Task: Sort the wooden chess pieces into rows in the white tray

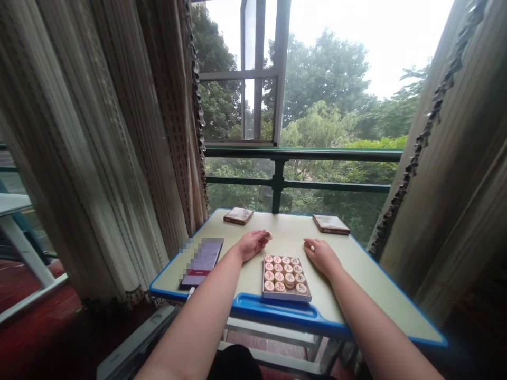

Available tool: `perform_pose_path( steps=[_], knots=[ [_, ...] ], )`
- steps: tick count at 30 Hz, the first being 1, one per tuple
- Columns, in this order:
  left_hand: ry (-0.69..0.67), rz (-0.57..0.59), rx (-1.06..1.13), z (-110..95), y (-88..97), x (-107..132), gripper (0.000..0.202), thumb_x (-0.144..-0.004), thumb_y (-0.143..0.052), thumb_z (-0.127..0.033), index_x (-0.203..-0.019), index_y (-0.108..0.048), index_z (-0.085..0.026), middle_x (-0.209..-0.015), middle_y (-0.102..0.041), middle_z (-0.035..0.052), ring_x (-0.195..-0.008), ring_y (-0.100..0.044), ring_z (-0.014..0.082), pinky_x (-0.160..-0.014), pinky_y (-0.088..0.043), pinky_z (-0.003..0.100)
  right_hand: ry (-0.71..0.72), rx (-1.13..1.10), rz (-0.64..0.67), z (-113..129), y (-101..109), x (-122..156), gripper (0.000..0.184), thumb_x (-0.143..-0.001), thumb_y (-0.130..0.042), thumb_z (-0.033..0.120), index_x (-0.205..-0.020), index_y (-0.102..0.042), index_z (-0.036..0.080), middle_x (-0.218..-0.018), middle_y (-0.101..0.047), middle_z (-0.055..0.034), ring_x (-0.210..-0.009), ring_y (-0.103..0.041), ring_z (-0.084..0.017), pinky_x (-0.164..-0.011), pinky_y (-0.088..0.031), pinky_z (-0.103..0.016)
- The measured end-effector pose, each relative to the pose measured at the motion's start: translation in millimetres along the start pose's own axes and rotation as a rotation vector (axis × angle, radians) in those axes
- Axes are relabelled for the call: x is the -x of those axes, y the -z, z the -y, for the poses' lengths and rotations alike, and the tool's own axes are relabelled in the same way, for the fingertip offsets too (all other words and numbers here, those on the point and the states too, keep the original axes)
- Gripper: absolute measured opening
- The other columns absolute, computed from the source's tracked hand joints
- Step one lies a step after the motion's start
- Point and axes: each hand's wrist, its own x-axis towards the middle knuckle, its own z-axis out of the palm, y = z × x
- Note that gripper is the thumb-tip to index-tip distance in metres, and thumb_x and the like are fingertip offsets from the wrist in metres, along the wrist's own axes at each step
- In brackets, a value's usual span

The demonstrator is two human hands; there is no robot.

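A flat box [285, 296] of round wooden chess pieces, marked in red and black, lies near the front of the pale green table [368, 274]. My left hand [252, 244] rests on the table just left of the box, fingers curled on a wooden chess piece [268, 235]. My right hand [321, 254] lies to the right of the box, fingers pinched on another small wooden piece [311, 247].
A brown box [238, 215] lies at the table's far left and a second brown box [331, 224] at the far right. A phone [203, 262] lies at the left edge. Curtains hang on both sides, with a green railing [301, 154] beyond.
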Motion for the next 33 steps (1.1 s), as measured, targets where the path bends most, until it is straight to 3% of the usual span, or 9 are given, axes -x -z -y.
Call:
perform_pose_path(
  steps=[5,8,11,15,20,25,30,33],
  knots=[
    [0.041,-0.026,-0.068,-2.5,0.4,-3.1,0.01,-0.08,-0.06,-0.018,-0.075,-0.061,-0.009,-0.083,-0.067,0.0112,-0.056,-0.052,0.0045,-0.041,-0.034,0.011,-0.029,-0.145,-0.027,-4.3,-1.9,-0.8,0.031,-0.08,-0.049,0.03,-0.104,-0.064,0.016,-0.09,-0.069,-0.0079,-0.082,-0.06,-0.021,-0.075,-0.043,-0.03],
    [0.039,-0.03,-0.075,-1.8,0.5,-3.9,0.007,-0.076,-0.064,-0.015,-0.077,-0.06,-0.01,-0.084,-0.066,0.0106,-0.062,-0.055,0.0059,-0.043,-0.036,0.011,-0.055,-0.201,-0.045,-1.6,0.2,0.6,0.03,-0.082,-0.047,0.037,-0.096,-0.064,0.017,-0.081,-0.068,-0.007,-0.072,-0.06,-0.019,-0.067,-0.043,-0.028],
    [0.011,-0.038,-0.083,0.0,0.2,-4.5,0.013,-0.075,-0.067,-0.021,-0.077,-0.059,-0.011,-0.075,-0.063,0.0064,-0.058,-0.053,0.0052,-0.044,-0.036,0.012,-0.047,-0.224,-0.027,2.3,2.7,2.5,0.029,-0.08,-0.049,0.042,-0.087,-0.063,0.018,-0.075,-0.066,-0.0059,-0.066,-0.059,-0.017,-0.061,-0.041,-0.027],
    [0.01,-0.01,-0.091,1.1,0.1,-6.1,0.028,-0.074,-0.066,-0.036,-0.07,-0.058,-0.01,-0.052,-0.046,-0.004,-0.042,-0.037,0.0015,-0.038,-0.024,0.013,-0.043,-0.218,0.005,4.4,3.8,3.7,0.029,-0.078,-0.051,0.045,-0.078,-0.063,0.019,-0.071,-0.065,-0.005,-0.063,-0.056,-0.016,-0.058,-0.039,-0.026],
    [0.069,-0.012,-0.061,-2.3,-1.2,-2.9,0.043,-0.073,-0.061,-0.052,-0.06,-0.048,-0.014,-0.042,-0.027,-0.0095,-0.035,-0.024,0.0021,-0.036,-0.016,0.016,-0.066,-0.205,0.037,4.6,3.5,3.5,0.029,-0.078,-0.051,0.045,-0.077,-0.063,0.019,-0.07,-0.065,-0.0047,-0.063,-0.056,-0.016,-0.057,-0.038,-0.026],
    [0.013,0.003,-0.077,-3.4,-3.3,1.4,0.035,-0.073,-0.064,-0.047,-0.069,-0.048,-0.015,-0.043,-0.033,-0.0095,-0.033,-0.023,0.002,-0.036,-0.013,0.016,-0.076,-0.189,0.045,4.9,3.6,3.5,0.029,-0.078,-0.051,0.045,-0.078,-0.064,0.019,-0.071,-0.066,-0.0047,-0.064,-0.057,-0.016,-0.057,-0.038,-0.025],
    [0.016,0.081,-0.077,-3.5,-0.2,1.4,0.036,-0.067,-0.071,-0.043,-0.069,-0.051,-0.014,-0.043,-0.027,-0.011,-0.035,-0.021,0.0015,-0.036,-0.014,0.016,-0.095,-0.203,0.063,3.2,2.4,2.6,0.029,-0.078,-0.052,0.045,-0.081,-0.065,0.019,-0.074,-0.067,-0.0048,-0.066,-0.058,-0.016,-0.058,-0.038,-0.025],
    [0.026,0.12,-0.095,-3.6,1.1,1.7,0.035,-0.063,-0.075,-0.038,-0.071,-0.055,-0.012,-0.047,-0.034,-0.0091,-0.039,-0.026,0.0006,-0.037,-0.017,0.015,-0.113,-0.21,0.076,3.3,2.5,1.8,0.029,-0.078,-0.052,0.045,-0.081,-0.066,0.02,-0.074,-0.067,-0.0046,-0.066,-0.058,-0.016,-0.058,-0.039,-0.025]
  ],
)
